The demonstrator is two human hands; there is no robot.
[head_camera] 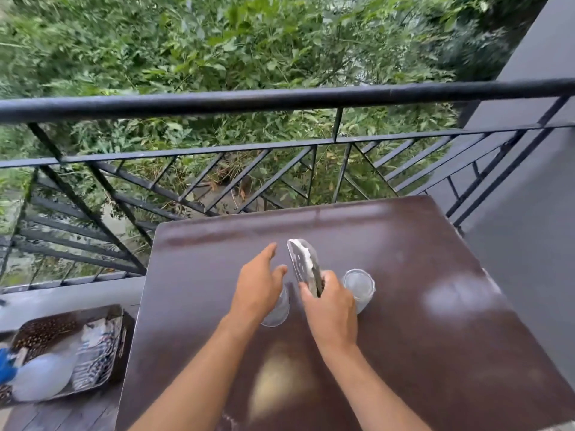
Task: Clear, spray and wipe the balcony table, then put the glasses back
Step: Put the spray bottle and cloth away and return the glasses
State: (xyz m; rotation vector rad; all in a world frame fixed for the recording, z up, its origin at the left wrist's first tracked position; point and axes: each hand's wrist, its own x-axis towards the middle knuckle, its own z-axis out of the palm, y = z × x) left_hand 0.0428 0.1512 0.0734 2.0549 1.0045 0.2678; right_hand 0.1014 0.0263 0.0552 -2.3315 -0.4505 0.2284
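- Balcony railing (280, 99) and foliage fill the upper frame; below it the brown table (435, 337) takes the lower right.
- Lower left: a tray (115, 315) beside the table holds a spray bottle (40, 377) and a cloth, apparently set aside.
- Centre: the left hand (258, 287), fingers relaxed and spread, hovers over one glass (277, 315) standing on the table.
- Just right: the right hand (329, 309) grips a flat grey-and-white object (303, 264), identity unclear.
- Beside it stands a second glass (359, 287).
- Judging by this, wiping looks finished and both glasses are back; little remains.
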